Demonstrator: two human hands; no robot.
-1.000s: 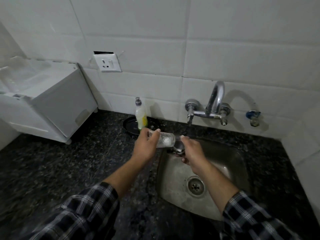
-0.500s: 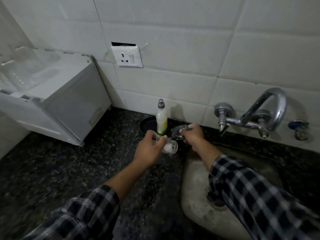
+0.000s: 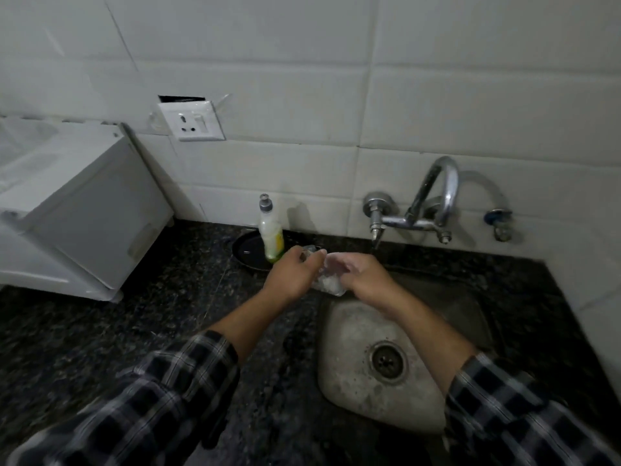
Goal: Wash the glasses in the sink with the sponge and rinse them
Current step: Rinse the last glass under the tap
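A small clear glass, white with suds inside, lies tilted between both hands above the sink's far left corner. My left hand grips its left end. From the right, my right hand closes over the glass, its foamy fingertips on the upper side. A grey scrubber or sponge seems to lie just behind my left fingers, at the edge of a black dish; most of it is hidden. No water stream shows under the tap.
A dish-soap bottle stands in the black dish by the wall. A white appliance takes up the left of the dark granite counter. The steel sink holds only its drain. A wall socket is above the counter.
My right hand went left to the dish by the soap bottle with the dark scrubber, then came back without it onto the glass. My left hand kept hold of the glass.
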